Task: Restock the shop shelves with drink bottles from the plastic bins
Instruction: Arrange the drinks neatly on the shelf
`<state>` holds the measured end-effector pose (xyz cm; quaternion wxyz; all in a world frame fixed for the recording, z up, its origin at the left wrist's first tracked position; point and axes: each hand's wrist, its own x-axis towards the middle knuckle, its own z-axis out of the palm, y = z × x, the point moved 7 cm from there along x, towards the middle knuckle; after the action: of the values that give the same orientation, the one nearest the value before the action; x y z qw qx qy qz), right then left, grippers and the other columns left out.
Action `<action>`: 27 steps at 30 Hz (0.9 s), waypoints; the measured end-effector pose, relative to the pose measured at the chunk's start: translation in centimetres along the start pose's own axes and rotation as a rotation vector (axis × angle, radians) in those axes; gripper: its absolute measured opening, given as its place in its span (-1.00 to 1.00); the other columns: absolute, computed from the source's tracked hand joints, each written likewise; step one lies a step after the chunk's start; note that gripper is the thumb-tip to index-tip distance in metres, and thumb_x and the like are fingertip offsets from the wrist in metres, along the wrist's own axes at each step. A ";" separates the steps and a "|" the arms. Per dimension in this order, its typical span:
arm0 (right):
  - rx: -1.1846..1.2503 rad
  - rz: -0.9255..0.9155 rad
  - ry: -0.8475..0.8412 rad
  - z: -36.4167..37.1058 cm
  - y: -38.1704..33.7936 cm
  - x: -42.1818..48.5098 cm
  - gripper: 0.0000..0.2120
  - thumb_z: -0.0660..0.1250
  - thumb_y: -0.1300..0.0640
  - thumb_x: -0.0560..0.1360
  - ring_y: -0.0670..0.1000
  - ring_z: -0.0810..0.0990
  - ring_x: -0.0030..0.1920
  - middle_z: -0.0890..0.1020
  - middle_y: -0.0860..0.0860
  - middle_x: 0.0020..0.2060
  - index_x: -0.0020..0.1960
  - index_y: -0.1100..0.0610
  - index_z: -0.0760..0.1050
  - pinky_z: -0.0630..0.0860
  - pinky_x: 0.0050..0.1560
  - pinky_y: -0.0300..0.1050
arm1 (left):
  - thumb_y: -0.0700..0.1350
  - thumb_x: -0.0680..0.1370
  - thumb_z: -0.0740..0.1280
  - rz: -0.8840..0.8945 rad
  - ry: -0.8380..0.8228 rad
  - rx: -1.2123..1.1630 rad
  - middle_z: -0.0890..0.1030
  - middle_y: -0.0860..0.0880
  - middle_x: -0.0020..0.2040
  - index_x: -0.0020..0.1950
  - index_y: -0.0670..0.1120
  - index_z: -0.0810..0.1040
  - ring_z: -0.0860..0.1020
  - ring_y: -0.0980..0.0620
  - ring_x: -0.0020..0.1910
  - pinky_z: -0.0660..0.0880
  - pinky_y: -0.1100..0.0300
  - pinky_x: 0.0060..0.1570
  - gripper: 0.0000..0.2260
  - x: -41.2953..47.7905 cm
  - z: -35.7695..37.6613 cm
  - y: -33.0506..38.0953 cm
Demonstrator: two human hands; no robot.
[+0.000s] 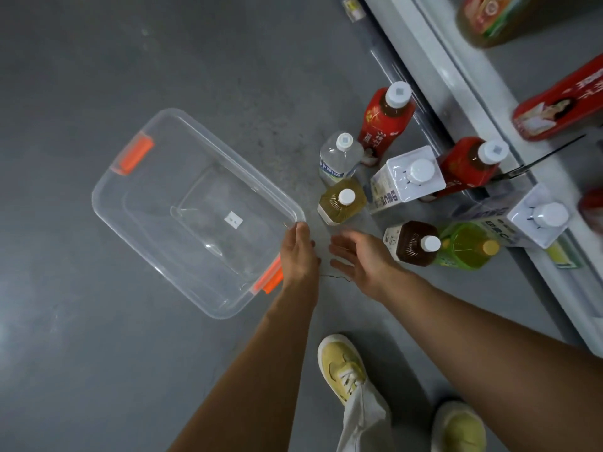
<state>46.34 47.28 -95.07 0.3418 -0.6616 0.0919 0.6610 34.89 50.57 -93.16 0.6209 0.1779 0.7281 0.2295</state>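
Note:
A clear plastic bin [137, 177] with orange latches sits on the grey floor and holds no bottles. My left hand [298, 252] rests with straight fingers against its near right rim, beside an orange latch [269, 278]. My right hand [357, 256] hovers open just right of it, holding nothing. Several drink bottles stand on the floor by the shelf: a clear water bottle [339, 156], a yellow tea bottle [341, 202], a red bottle [385, 120], a white square bottle [408, 179], a brown tea bottle [414, 244] and a green bottle [466, 246].
The grey shelf base [434, 57] runs diagonally along the right, with a red bottle [561, 102] and another bottle [489, 17] on the shelves. Another white square bottle [535, 223] stands at the shelf edge. My yellow shoes [342, 367] are near the bottom.

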 end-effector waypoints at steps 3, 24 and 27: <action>-0.005 -0.003 -0.004 -1.1 -0.3 -0.5 -0.84 0.26 0.12 0.60 0.03 0.62 0.10 0.63 0.06 0.02 0.07 0.16 0.57 0.58 0.02 -0.04 | -0.01 0.69 0.11 0.027 0.005 -0.024 0.55 0.04 -0.01 0.06 0.06 0.48 0.55 -0.05 0.12 0.51 -0.09 0.15 -0.84 -1.3 1.2 -0.2; -0.144 -0.053 0.156 -21.5 -3.0 -2.9 -0.86 0.30 0.24 0.54 0.02 0.64 -0.14 0.68 0.11 -0.16 0.03 0.21 0.62 0.59 -0.10 -0.05 | -0.21 0.63 0.23 -0.115 -0.125 -0.025 0.64 -0.06 -0.14 -0.05 0.00 0.57 0.59 0.01 -0.16 0.51 0.14 -0.13 -0.83 -9.3 17.8 -9.2; -0.143 -0.081 0.179 -23.3 -3.9 -3.4 -0.89 0.33 0.24 0.52 0.01 0.67 -0.18 0.71 0.10 -0.17 -0.01 0.19 0.63 0.60 -0.17 -0.10 | -0.24 0.64 0.23 -0.095 -0.178 -0.028 0.63 -0.08 -0.15 -0.09 -0.01 0.57 0.60 -0.02 -0.14 0.55 0.12 -0.10 -0.80 -10.4 20.2 -8.9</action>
<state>67.12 35.73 -93.14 0.3104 -0.7439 0.0481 0.5898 56.79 39.82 -92.06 0.6958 0.1542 0.6743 0.1934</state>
